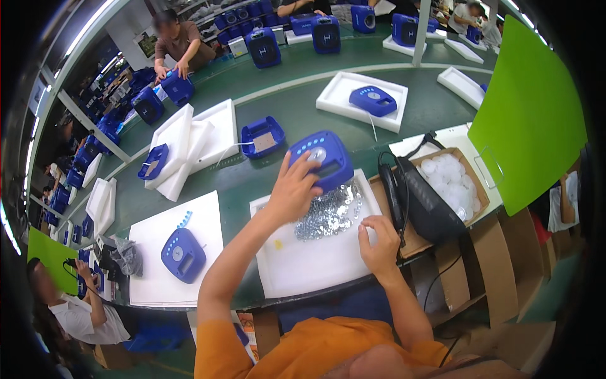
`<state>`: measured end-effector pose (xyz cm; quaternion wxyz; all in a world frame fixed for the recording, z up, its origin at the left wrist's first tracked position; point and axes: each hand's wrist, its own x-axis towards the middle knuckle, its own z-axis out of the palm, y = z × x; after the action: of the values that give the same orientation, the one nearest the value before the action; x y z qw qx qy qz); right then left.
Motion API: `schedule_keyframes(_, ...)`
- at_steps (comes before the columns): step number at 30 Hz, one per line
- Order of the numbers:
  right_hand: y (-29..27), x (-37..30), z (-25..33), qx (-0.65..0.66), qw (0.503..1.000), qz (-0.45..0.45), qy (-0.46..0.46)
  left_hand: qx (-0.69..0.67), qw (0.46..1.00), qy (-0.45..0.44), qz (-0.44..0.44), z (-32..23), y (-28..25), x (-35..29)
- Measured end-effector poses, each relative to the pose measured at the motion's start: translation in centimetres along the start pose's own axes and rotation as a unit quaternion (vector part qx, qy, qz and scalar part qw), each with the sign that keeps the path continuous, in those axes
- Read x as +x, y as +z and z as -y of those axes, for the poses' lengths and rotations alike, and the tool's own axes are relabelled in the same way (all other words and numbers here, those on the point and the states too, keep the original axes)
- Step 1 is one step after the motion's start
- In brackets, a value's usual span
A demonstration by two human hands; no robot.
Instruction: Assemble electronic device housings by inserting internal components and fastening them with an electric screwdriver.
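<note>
A blue plastic housing point(334, 151), with a row of light-blue marks, a pale round disc and an oblong opening, lies tilted at the far edge of a white foam tray point(284, 278). My left hand point(294, 189) rests its spread fingertips on the housing beside the disc. Below it, a heap of small shiny metal pieces, looking like washers point(325, 218), fills the tray's far part. My right hand point(380, 245) is at the tray's right rim, near the heap. Its fingers are bent with a gap to the thumb, and nothing shows between them.
A similar blue housing point(183, 254) lies on a white sheet point(151, 284) at left. Beyond are an open blue shell point(262, 138) and another housing point(374, 101) in foam. At right stand a black mesh-covered device point(432, 208) and a box of white discs point(451, 183). A co-worker point(186, 44) handles blue units.
</note>
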<state>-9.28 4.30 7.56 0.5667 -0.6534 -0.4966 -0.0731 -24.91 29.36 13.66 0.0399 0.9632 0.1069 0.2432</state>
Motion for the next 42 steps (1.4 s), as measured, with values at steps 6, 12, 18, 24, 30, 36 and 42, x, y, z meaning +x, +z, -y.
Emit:
schedule_keyframes(6,-0.5,-0.4,0.1,-0.015,0.999,0.052,-0.002,0.123,0.963,-0.237,-0.018,11.3,7.7,7.0)
schedule_keyframes(12,-0.4,-0.5,0.2,-0.022,0.998,0.063,0.0,0.312,0.876,-0.358,0.086,16.5,8.0,3.0)
schedule_keyframes(18,-0.5,-0.7,0.1,-0.031,0.995,0.093,-0.003,0.316,0.897,-0.301,0.069,16.8,4.7,1.4)
schedule_keyframes(24,-0.7,-0.3,0.4,-0.031,0.994,0.106,-0.001,-0.081,0.937,-0.317,-0.121,10.6,-2.8,0.5)
schedule_keyframes(30,-0.7,5.1,3.5,0.091,0.986,0.136,0.003,-0.427,0.843,-0.306,-0.114,2.0,-9.0,-3.8)
schedule_keyframes(36,-0.6,10.1,7.1,0.037,0.971,0.227,-0.066,-0.543,0.788,-0.289,-0.003,-4.9,-13.2,-5.8)
schedule_keyframes(42,-1.8,9.9,7.6,0.093,0.957,0.269,-0.055,-0.577,0.745,-0.333,0.032,-4.8,-12.9,-7.8)
